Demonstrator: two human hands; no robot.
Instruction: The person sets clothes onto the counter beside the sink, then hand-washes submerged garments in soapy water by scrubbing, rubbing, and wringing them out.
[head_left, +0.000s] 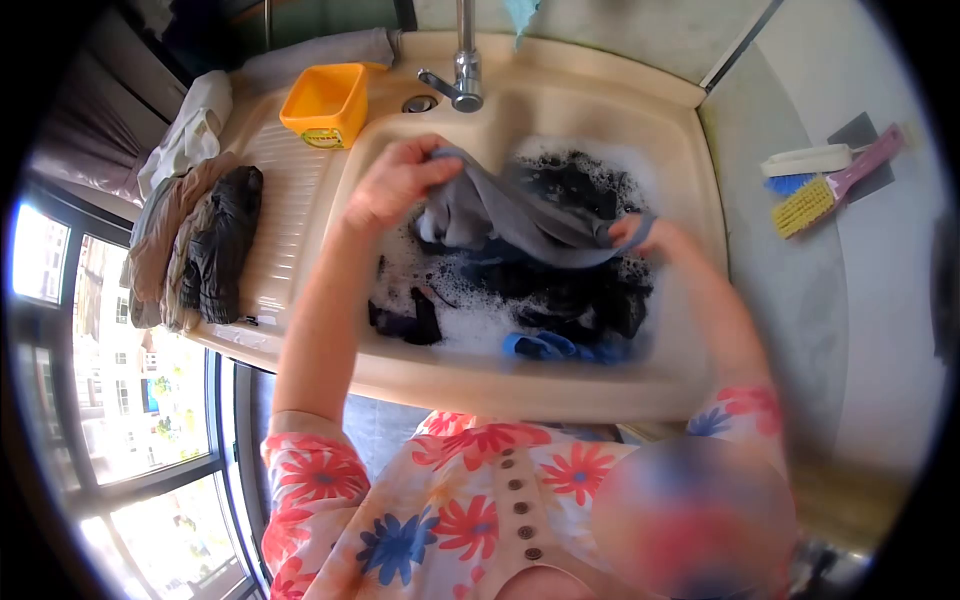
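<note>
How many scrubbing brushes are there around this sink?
2: a yellow-bristled brush with a pink handle, on the wall right of the sink, and a white-backed brush with blue bristles, just above it in the picture. Others could be hidden under the suds.

Two hands (395, 185) (640, 235), one held grey garment (500, 215), one sink (540, 395), one faucet (466, 80), one orange tub (325, 103), two brushes (805, 207) (812, 160)

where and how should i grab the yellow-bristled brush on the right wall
Probably take the yellow-bristled brush by its pink handle, near the outer end, coming from the picture's upper right. The slim handle slants up and away from the bristles, and that end seems clearer of the white brush beside it.
</note>
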